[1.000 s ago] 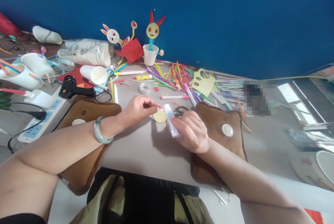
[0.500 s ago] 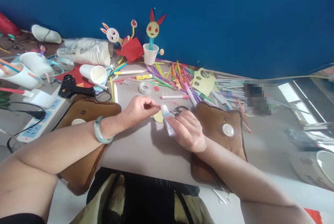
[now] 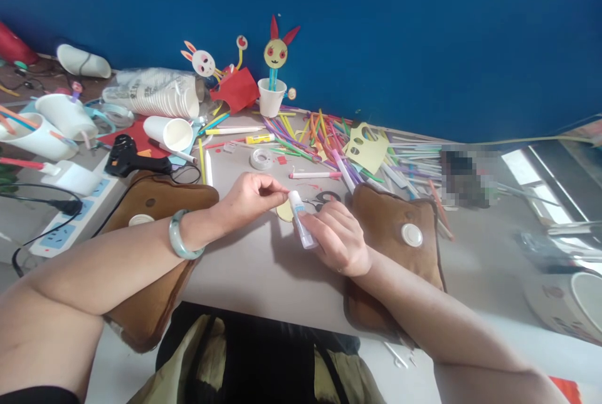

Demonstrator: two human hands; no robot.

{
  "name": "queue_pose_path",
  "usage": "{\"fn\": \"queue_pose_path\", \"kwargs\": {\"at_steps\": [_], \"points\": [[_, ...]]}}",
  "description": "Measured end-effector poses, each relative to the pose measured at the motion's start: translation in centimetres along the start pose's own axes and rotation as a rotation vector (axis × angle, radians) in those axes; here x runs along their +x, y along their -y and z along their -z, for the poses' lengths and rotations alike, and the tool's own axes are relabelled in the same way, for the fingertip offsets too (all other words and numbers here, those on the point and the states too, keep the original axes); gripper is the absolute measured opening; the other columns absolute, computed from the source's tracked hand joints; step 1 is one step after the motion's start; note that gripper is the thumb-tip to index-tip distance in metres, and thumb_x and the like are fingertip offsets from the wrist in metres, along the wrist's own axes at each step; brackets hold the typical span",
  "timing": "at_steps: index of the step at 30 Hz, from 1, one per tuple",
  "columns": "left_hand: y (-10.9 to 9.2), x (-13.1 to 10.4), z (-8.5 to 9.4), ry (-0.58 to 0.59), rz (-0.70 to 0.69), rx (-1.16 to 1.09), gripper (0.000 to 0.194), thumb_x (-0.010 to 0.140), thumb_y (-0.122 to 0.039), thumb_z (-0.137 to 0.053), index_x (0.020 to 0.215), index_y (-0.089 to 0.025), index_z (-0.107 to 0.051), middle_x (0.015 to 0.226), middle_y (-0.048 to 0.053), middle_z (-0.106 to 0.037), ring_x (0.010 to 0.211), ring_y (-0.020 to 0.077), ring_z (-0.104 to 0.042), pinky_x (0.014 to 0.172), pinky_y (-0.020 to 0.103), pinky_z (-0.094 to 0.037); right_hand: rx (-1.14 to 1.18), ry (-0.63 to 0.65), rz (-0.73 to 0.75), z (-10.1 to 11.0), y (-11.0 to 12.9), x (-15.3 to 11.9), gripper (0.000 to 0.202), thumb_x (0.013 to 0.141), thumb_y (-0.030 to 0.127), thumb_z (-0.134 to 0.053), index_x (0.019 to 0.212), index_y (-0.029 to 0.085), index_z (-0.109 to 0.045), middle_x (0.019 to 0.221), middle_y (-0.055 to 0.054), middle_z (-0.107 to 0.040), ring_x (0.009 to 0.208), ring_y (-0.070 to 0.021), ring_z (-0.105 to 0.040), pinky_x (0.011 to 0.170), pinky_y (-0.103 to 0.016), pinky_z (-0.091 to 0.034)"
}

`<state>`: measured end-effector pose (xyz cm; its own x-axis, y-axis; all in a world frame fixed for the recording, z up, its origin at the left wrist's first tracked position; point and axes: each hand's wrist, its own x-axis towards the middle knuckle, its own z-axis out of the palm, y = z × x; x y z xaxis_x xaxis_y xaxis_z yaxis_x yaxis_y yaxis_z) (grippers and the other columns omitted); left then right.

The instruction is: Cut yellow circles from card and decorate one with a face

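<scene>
My right hand [image 3: 339, 234] is wrapped round a white glue stick [image 3: 303, 222], its top end pointing up and left. Thumb and forefinger of my left hand [image 3: 251, 202] are pinched together close to that top end; what they hold is too small to make out. Just below the fingertips, a pale yellow paper disc [image 3: 284, 211] lies on the table, partly hidden by the glue stick. Scissors with dark handles [image 3: 328, 196] rest behind my right hand.
Brown cushions [image 3: 162, 278] [image 3: 390, 222] lie under both forearms. Behind are a tape roll [image 3: 261, 159], a pink-capped marker [image 3: 315, 175], colourful pipe cleaners [image 3: 305, 140] and a rabbit-faced figure in a cup [image 3: 271, 100]. A black glue gun [image 3: 134, 158] and power strip [image 3: 70, 222] sit left.
The glue stick and my right hand have shifted very slightly to the left. My left hand stays in nearly the same place, still pinched.
</scene>
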<state>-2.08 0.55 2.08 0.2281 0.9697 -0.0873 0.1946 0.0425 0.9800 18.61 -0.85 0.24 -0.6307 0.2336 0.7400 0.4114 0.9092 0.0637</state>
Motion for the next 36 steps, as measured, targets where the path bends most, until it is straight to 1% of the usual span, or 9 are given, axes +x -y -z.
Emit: {"fn": "queue_pose_path", "kwargs": {"at_steps": [3,7,10,13,16,20,26,31,36], "points": [[0.12,0.01,0.06,-0.007,-0.017,0.020,0.013,0.072,-0.026,-0.070,0.074,-0.014,-0.073,0.072,0.002,-0.073,0.066,0.0122,-0.062,0.062,0.022,-0.046,-0.015,0.009,-0.012,-0.05,-0.15,-0.10,0.026,0.086,0.008,-0.057,0.112,0.013,-0.057,0.064,0.000,-0.053,0.060,-0.0150,-0.046,0.061,-0.030,-0.042],[-0.22,-0.10,0.08,0.018,0.026,-0.001,0.014,0.074,-0.027,-0.069,0.077,-0.013,-0.073,0.073,0.002,-0.073,0.066,0.0118,-0.062,0.061,0.021,-0.046,-0.026,-0.007,-0.057,0.14,-0.28,-0.31,0.029,0.087,0.010,-0.057,0.115,0.015,-0.056,0.063,0.001,-0.052,0.060,-0.0150,-0.046,0.063,-0.031,-0.042],[-0.50,-0.17,0.03,0.008,0.054,-0.022,0.013,0.074,-0.024,-0.068,0.078,-0.013,-0.073,0.072,0.001,-0.073,0.063,0.0105,-0.060,0.059,0.021,-0.045,-0.011,-0.038,-0.042,0.28,-0.14,-0.30,0.031,0.084,0.009,-0.060,0.115,0.013,-0.057,0.063,0.000,-0.053,0.060,-0.0155,-0.047,0.062,-0.031,-0.042],[-0.57,-0.19,-0.01,0.000,0.060,-0.028,0.013,0.074,-0.024,-0.067,0.078,-0.013,-0.073,0.070,0.001,-0.072,0.060,0.0098,-0.058,0.057,0.021,-0.044,0.008,-0.026,-0.013,0.24,0.09,-0.11,0.030,0.084,0.008,-0.059,0.114,0.012,-0.056,0.064,-0.001,-0.056,0.061,-0.0159,-0.048,0.061,-0.031,-0.042],[-0.41,-0.15,0.02,0.007,0.040,-0.020,0.013,0.073,-0.025,-0.069,0.077,-0.013,-0.073,0.070,0.001,-0.072,0.062,0.0103,-0.059,0.059,0.021,-0.045,0.025,-0.003,-0.004,0.07,0.13,0.08,0.028,0.086,0.007,-0.055,0.114,0.012,-0.055,0.064,-0.001,-0.056,0.060,-0.0158,-0.047,0.060,-0.031,-0.042],[-0.14,-0.07,0.10,0.009,0.017,0.001,0.013,0.073,-0.026,-0.069,0.075,-0.013,-0.073,0.071,0.002,-0.073,0.064,0.0112,-0.061,0.061,0.021,-0.046,0.014,0.004,-0.015,-0.06,-0.19,0.05,0.027,0.085,0.007,-0.056,0.112,0.013,-0.055,0.064,-0.001,-0.055,0.060,-0.0158,-0.047,0.061,-0.031,-0.042],[-0.30,-0.12,0.07,0.006,0.050,-0.037,0.012,0.074,-0.023,-0.068,0.078,-0.014,-0.074,0.073,0.002,-0.074,0.065,0.0114,-0.062,0.062,0.022,-0.047,0.004,-0.045,-0.040,0.07,-0.27,-0.17,0.029,0.084,0.008,-0.059,0.112,0.013,-0.057,0.064,-0.001,-0.054,0.060,-0.0159,-0.047,0.062,-0.031,-0.042],[-0.19,-0.11,0.06,0.004,0.057,-0.040,0.012,0.075,-0.024,-0.069,0.077,-0.013,-0.073,0.072,0.001,-0.073,0.064,0.0105,-0.061,0.061,0.021,-0.046,0.044,-0.006,-0.013,0.00,0.05,-0.08,0.030,0.085,0.008,-0.056,0.115,0.012,-0.055,0.065,-0.002,-0.056,0.060,-0.0161,-0.047,0.061,-0.031,-0.042],[-0.13,0.02,0.12,-0.005,0.055,-0.028,0.013,0.074,-0.027,-0.071,0.075,-0.014,-0.073,0.074,0.002,-0.074,0.067,0.0118,-0.063,0.062,0.022,-0.046,0.020,-0.002,-0.062,-0.22,-0.31,-0.30,0.031,0.087,0.010,-0.054,0.117,0.015,-0.055,0.064,0.000,-0.055,0.059,-0.0155,-0.048,0.062,-0.031,-0.041]]}}
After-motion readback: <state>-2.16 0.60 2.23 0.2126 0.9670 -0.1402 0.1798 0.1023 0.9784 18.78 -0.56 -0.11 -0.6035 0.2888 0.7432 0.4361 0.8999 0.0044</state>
